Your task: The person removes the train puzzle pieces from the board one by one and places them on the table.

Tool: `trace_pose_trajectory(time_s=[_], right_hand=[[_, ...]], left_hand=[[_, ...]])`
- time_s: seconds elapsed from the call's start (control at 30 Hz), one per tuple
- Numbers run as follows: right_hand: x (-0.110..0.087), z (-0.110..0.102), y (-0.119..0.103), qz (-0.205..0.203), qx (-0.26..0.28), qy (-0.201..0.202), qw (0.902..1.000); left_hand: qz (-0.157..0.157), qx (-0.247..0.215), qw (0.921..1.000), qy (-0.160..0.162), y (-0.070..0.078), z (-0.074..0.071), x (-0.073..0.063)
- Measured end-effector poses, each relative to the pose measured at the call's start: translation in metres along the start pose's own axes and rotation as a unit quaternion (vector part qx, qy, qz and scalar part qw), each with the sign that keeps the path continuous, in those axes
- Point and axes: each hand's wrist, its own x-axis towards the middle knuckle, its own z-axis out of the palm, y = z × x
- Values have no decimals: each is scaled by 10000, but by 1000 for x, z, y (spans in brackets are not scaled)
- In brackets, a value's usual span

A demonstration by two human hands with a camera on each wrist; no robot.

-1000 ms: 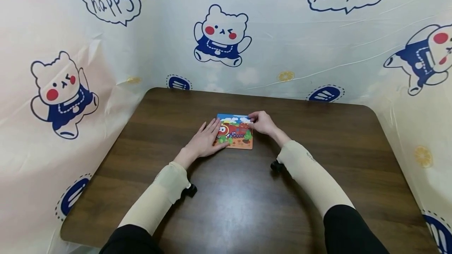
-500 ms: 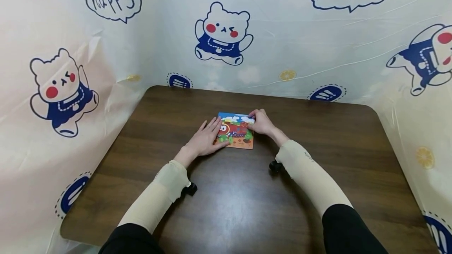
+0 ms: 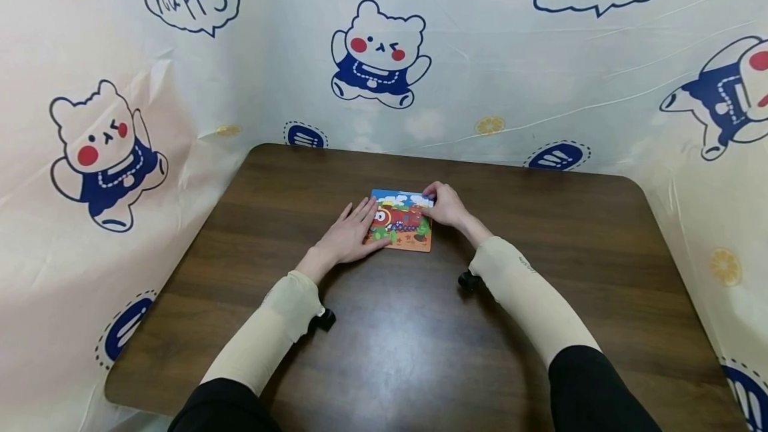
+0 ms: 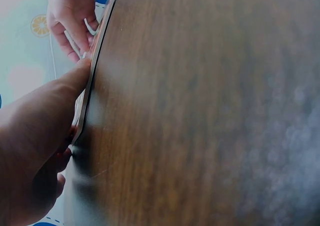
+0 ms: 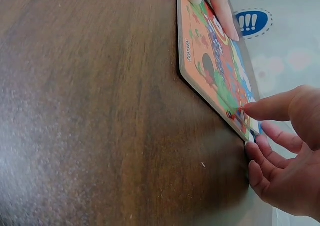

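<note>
A thin square jigsaw puzzle board (image 3: 411,240), printed with a red train under a blue sky, lies on the brown table. Across its left side rests my left hand (image 3: 345,237), fingers straight and spread, thumb along the near edge (image 4: 80,75). At the upper right corner my right hand (image 3: 447,209) has thumb and fingers bent together. Close up in the right wrist view, thumb and forefinger pinch a small puzzle piece (image 5: 243,118) whose edge stands slightly raised from the picture. Other fingertips of that hand (image 5: 295,156) meet the board's side edge.
The wide wooden table (image 3: 384,332) has rounded corners and extends on all sides of the board. Behind and beside it hangs a pale curtain (image 3: 252,85) printed with bears. Small black wrist cameras (image 3: 324,321) sit under both sleeves.
The view tips slightly, so the scene sits a little differently in the frame. Both hands keep their places on the board, with only slight movement of the right fingers.
</note>
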Motion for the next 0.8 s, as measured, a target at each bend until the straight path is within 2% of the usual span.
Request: trace_pose_trajectory(time_s=[0.2, 0.4, 0.57, 0.8], right_hand=[[3, -3, 3, 45, 571, 91, 9983], [4, -9, 6, 479, 1117, 84, 9926], [5, -14, 7, 674, 1201, -44, 9905], [6, -15, 6, 762, 1223, -195, 9894]], left_hand=[[-22, -45, 10000, 43, 1, -1, -1], [51, -22, 9999, 92, -1, 0, -1], [211, 189, 9996, 50, -1, 0, -1], [625, 359, 9974, -96, 1, -2, 2]])
